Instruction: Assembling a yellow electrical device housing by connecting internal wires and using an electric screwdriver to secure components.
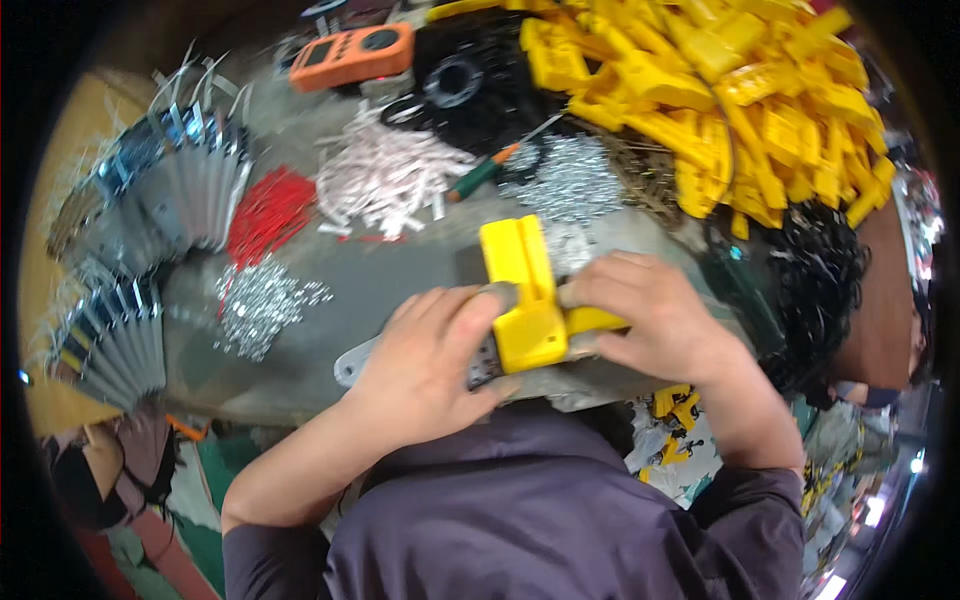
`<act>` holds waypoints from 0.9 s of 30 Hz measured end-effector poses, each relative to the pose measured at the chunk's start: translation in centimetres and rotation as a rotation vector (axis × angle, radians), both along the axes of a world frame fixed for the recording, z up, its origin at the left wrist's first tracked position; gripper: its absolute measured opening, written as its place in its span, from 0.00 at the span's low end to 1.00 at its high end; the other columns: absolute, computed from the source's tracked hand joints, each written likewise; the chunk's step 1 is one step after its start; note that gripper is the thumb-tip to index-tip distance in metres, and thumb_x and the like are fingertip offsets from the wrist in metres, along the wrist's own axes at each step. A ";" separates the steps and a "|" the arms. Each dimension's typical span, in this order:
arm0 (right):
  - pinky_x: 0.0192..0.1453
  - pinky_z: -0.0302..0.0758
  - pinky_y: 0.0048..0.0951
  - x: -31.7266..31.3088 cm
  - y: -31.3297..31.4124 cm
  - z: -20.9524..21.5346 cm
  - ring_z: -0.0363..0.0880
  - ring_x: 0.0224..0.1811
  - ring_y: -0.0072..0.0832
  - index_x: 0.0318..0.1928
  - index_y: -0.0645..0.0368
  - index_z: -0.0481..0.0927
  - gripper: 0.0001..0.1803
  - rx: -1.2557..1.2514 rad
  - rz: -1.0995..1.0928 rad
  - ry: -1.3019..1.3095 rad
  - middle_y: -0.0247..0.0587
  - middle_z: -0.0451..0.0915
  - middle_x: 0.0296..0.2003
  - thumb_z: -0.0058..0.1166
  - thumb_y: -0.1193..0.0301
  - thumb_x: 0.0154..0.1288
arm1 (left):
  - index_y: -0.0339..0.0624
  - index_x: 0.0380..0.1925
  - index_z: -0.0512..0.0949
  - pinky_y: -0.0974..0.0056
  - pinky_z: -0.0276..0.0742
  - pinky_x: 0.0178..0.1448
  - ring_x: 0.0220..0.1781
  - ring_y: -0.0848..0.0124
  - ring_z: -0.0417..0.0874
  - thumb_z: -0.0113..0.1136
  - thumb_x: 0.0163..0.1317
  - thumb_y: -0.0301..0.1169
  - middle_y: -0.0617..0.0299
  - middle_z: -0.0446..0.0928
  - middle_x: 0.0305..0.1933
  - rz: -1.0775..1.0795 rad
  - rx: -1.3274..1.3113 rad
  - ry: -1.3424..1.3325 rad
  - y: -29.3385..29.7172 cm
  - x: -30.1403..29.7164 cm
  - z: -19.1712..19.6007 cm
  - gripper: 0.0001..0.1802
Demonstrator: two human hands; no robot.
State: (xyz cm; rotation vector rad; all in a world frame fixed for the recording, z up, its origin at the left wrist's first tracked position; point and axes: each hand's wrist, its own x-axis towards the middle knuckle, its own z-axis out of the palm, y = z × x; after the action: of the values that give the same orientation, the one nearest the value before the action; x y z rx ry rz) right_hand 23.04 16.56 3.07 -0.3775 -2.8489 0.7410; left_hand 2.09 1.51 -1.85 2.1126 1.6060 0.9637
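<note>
A yellow plastic housing is held upright-lengthwise near the table's front edge, between both hands. My left hand is closed on its left side, with the thumb and fingertips pressed to it. Beneath that hand, a grey metal plate with a rounded, holed end sticks out to the left; the hand hides most of it. My right hand grips a smaller yellow plastic piece against the housing's right side. Whether the two yellow pieces are joined cannot be seen.
Small silver metal parts, red strips and white strips lie in piles. A green-handled screwdriver rests by silver pins. Behind are an orange meter and heaped yellow housings; fanned metal plates stand left.
</note>
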 end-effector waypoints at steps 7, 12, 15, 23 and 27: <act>0.52 0.73 0.41 15.5 2.4 -1.1 0.76 0.46 0.49 0.49 0.62 0.71 0.25 0.327 -0.997 -0.169 0.52 0.76 0.42 0.67 0.65 0.54 | 0.37 0.59 0.59 0.49 0.70 0.45 0.41 0.47 0.76 0.78 0.38 0.33 0.46 0.73 0.45 0.061 -0.023 -0.019 -2.2 0.5 0.6 0.48; 0.60 0.71 0.39 18.6 2.8 -2.0 0.76 0.55 0.48 0.64 0.61 0.67 0.37 0.277 -0.890 -0.192 0.54 0.77 0.52 0.66 0.71 0.54 | 0.35 0.59 0.59 0.50 0.72 0.46 0.42 0.46 0.77 0.78 0.38 0.33 0.44 0.73 0.45 0.072 -0.102 -0.034 -2.3 0.4 0.7 0.49; 0.54 0.74 0.34 17.4 0.8 -2.0 0.78 0.48 0.38 0.59 0.65 0.71 0.30 -0.165 -0.974 0.415 0.47 0.78 0.47 0.62 0.74 0.55 | 0.34 0.59 0.59 0.50 0.73 0.49 0.44 0.45 0.77 0.79 0.38 0.32 0.43 0.73 0.46 0.070 -0.118 -0.059 -1.9 0.4 0.6 0.50; 0.77 0.44 0.55 5.8 -1.5 0.1 0.65 0.58 0.36 0.63 0.61 0.64 0.27 -1.399 -0.225 1.282 0.42 0.65 0.50 0.53 0.68 0.66 | 0.33 0.59 0.59 0.50 0.74 0.50 0.44 0.44 0.77 0.80 0.37 0.33 0.43 0.73 0.47 0.079 -0.036 -0.067 -2.4 0.6 -0.7 0.50; 0.71 0.57 0.52 4.1 -0.1 -2.3 0.69 0.48 0.33 0.55 0.61 0.68 0.21 -1.645 -0.253 1.355 0.39 0.68 0.41 0.55 0.66 0.65 | 0.35 0.58 0.58 0.50 0.73 0.47 0.41 0.45 0.77 0.80 0.36 0.34 0.43 0.72 0.45 0.075 -0.048 -0.065 -2.0 0.7 -0.4 0.51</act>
State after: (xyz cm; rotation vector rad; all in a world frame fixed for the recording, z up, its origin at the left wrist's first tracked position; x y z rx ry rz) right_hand 27.16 16.49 0.82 -0.1920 -0.5481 1.9820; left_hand 2.79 -0.47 -2.21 1.9823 1.6703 0.9968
